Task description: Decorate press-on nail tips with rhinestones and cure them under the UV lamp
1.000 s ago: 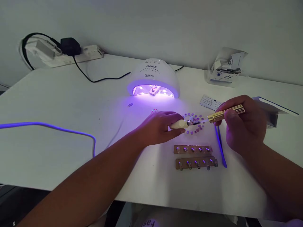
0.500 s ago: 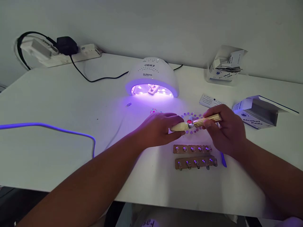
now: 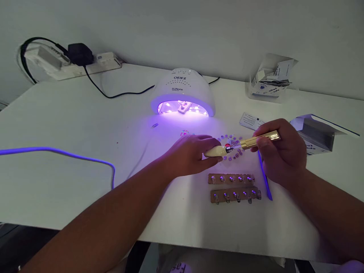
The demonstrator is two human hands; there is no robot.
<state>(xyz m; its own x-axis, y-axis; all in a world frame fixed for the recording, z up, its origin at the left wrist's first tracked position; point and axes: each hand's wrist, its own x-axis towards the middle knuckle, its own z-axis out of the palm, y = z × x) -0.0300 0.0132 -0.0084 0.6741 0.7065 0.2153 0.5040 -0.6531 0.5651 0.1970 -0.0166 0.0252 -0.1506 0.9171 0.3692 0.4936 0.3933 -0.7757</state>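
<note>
My left hand (image 3: pixel 191 153) is closed around a small cream-coloured bottle (image 3: pixel 215 151) lying on its side on the white table (image 3: pixel 71 178). My right hand (image 3: pixel 281 153) pinches a ribbed gold brush cap (image 3: pixel 259 139), whose thin tip points at the bottle's neck, just apart from it. Both meet over a round wheel of small gems (image 3: pixel 233 146). Two wooden strips with nail tips (image 3: pixel 231 179) (image 3: pixel 234 195) lie just in front of my hands.
A lit white nail lamp (image 3: pixel 183 91) glows purple behind my hands. A blue stick (image 3: pixel 264 178) lies beside the strips. Open boxes (image 3: pixel 315 132) (image 3: pixel 270 81) sit at the right, a power strip (image 3: pixel 71 62) at the back left, and a cable (image 3: pixel 57 152) crosses the left side.
My right hand pushed the gold cap down onto the bottle neck, then drew it back out to the right. My left hand and the bottle stayed put.
</note>
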